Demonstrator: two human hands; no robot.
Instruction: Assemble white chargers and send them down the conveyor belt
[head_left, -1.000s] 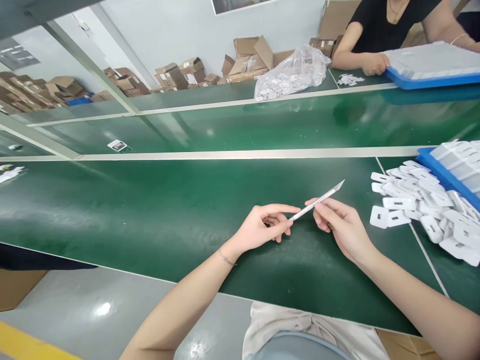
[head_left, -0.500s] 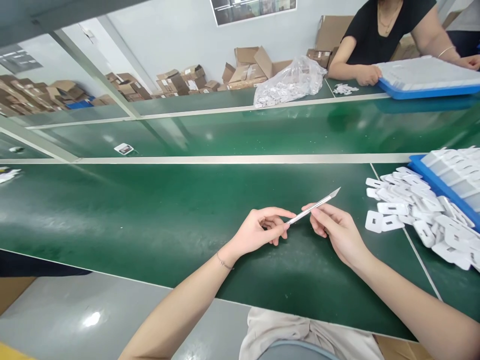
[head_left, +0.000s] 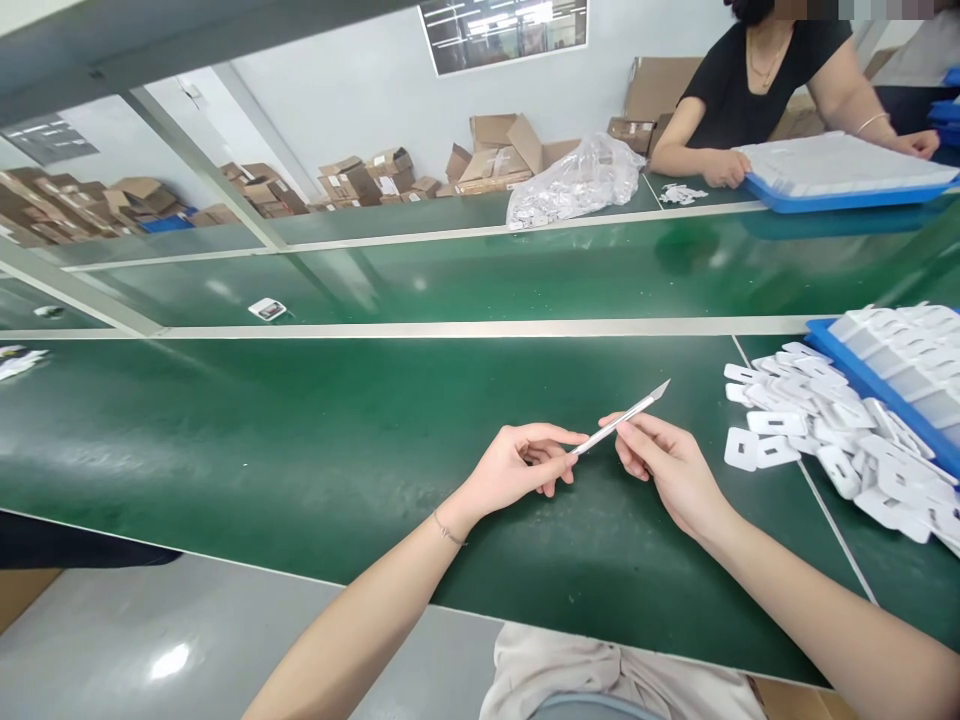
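Between my two hands is a slim craft knife (head_left: 604, 433) with a pale handle, tilted so its pointed blade aims up and to the right. My left hand (head_left: 525, 462) pinches the lower end of the handle between thumb and forefinger. Nearer the blade, my right hand (head_left: 664, 462) grips the knife with its fingertips. Both hands are held over the green table (head_left: 337, 430). To the right of my right hand lies a loose pile of white plastic pieces (head_left: 832, 420), flat and rounded, with rectangular slots.
A blue tray (head_left: 825, 332) holding white parts stands right of the pile. Across the divider, a person (head_left: 757, 90) in black has a hand at another blue tray (head_left: 840, 198). A clear plastic bag (head_left: 577, 180) and cardboard boxes (head_left: 499, 150) sit at the back.
My view has shifted slightly, so the scene sits a little lower. The knife and both my hands keep nearly the same grip and pose.
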